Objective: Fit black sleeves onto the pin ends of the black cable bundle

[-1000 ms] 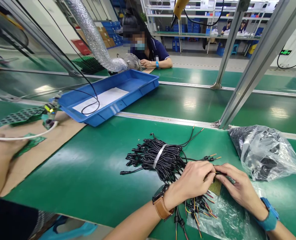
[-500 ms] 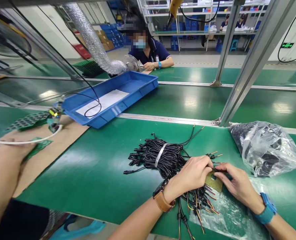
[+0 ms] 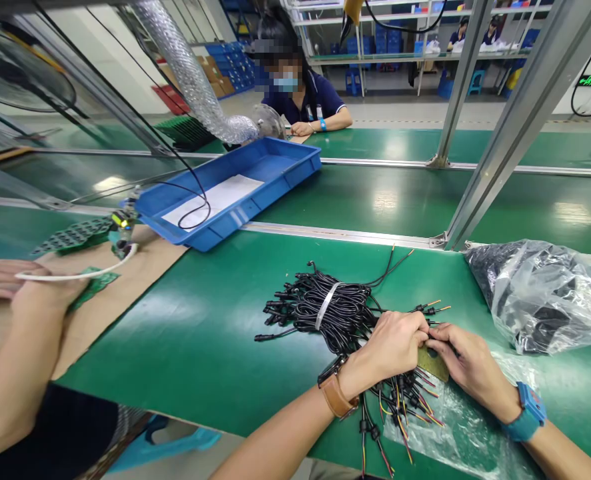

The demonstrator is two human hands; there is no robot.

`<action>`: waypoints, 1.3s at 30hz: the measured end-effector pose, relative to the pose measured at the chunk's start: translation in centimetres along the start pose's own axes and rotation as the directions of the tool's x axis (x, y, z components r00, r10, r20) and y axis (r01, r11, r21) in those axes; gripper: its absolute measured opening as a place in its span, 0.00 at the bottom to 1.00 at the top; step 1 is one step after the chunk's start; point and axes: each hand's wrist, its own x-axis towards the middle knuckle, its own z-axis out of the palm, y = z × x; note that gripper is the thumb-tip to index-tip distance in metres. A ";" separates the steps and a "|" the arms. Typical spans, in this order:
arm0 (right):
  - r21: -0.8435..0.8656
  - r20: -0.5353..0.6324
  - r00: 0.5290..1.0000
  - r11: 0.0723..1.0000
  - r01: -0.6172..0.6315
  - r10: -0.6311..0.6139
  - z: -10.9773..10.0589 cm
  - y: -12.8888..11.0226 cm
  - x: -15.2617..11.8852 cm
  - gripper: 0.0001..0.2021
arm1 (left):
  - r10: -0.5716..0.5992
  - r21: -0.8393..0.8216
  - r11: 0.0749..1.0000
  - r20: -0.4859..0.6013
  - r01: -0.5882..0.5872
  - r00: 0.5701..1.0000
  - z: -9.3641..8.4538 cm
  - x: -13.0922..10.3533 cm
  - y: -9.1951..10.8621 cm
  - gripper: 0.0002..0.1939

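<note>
My left hand [image 3: 398, 343], with a brown-strapped watch at the wrist, pinches a thin black cable end. Close beside it on the right, my right hand [image 3: 462, 357] has its fingertips closed on the same black piece; a blue band circles that wrist. Under the fingertips lies a yellowish-brown flat piece [image 3: 434, 365]. Left of my hands rests a bundle of black cables [image 3: 342, 307] tied with a pale band. Cable ends with red and yellow wires [image 3: 405, 407] spread below my left hand.
A clear plastic bag of black parts [image 3: 545, 300] sits at the right, and a flat clear bag [image 3: 465, 427] lies below my hands. A blue tray [image 3: 215, 230] holds paper. A co-worker's hands [image 3: 50, 287] work over brown cardboard [image 3: 140, 273] at the left. Another person sits opposite.
My hands have drawn slightly closer together at the cable end. The whole view has shifted a little, and the co-worker's hands at the left show more fully.
</note>
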 end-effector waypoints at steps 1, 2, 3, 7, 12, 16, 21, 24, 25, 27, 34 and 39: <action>0.004 -0.003 1.000 1.000 -0.015 0.015 0.0 0.0 0.1 0.04 | -0.006 -0.005 1.000 -0.001 0.006 1.000 0.0 0.0 0.0 0.07; 0.012 -0.005 0.999 0.999 -0.035 0.035 0.0 0.0 0.1 0.04 | -0.012 -0.015 1.000 -0.003 0.012 1.000 -0.1 0.1 0.1 0.07; 0.025 -0.003 0.998 0.998 -0.057 0.057 0.0 0.0 0.2 0.04 | -0.019 -0.034 0.999 -0.005 0.018 1.000 -0.2 0.2 0.1 0.07; 0.059 0.019 0.996 0.994 -0.091 0.090 -0.4 0.2 0.2 0.05 | -0.039 -0.115 0.993 -0.023 0.036 0.999 -0.8 0.4 0.3 0.06; 0.066 -0.031 0.992 0.991 -0.118 0.121 -0.3 0.3 0.1 0.04 | -0.032 -0.195 0.980 -0.031 0.025 0.999 -1.1 0.4 0.1 0.07; 0.108 -0.029 0.987 0.982 -0.152 0.156 0.1 0.1 0.0 0.05 | -0.041 -0.282 0.959 -0.036 0.029 0.999 -0.9 0.5 0.1 0.08; 0.131 -0.019 0.990 0.982 -0.133 0.137 0.3 0.0 0.3 0.07 | -0.076 -0.272 0.959 0.010 0.076 0.997 -1.0 0.6 0.1 0.08; 0.118 -0.002 0.990 0.984 -0.137 0.138 0.1 0.0 0.5 0.07 | -0.094 -0.256 0.961 0.062 0.107 0.994 -1.5 0.6 0.3 0.09; 0.111 0.000 0.991 0.985 -0.134 0.135 0.1 0.0 0.6 0.07 | -0.091 -0.244 0.964 0.068 0.105 0.994 -1.7 0.6 0.4 0.09; 0.098 -0.012 0.992 0.988 -0.123 0.124 0.0 0.2 0.6 0.07 | -0.081 -0.200 0.976 0.059 0.091 0.995 -2.1 0.5 0.6 0.07; 0.081 -0.020 0.987 0.984 -0.158 0.160 0.4 0.4 0.3 0.07 | -0.102 -0.117 0.987 0.064 0.109 0.993 -1.8 0.5 0.4 0.08; 0.119 0.002 0.991 0.984 -0.133 0.134 0.5 0.1 0.6 0.07 | -0.105 -0.173 0.979 0.052 0.112 0.993 -1.2 0.6 0.1 0.08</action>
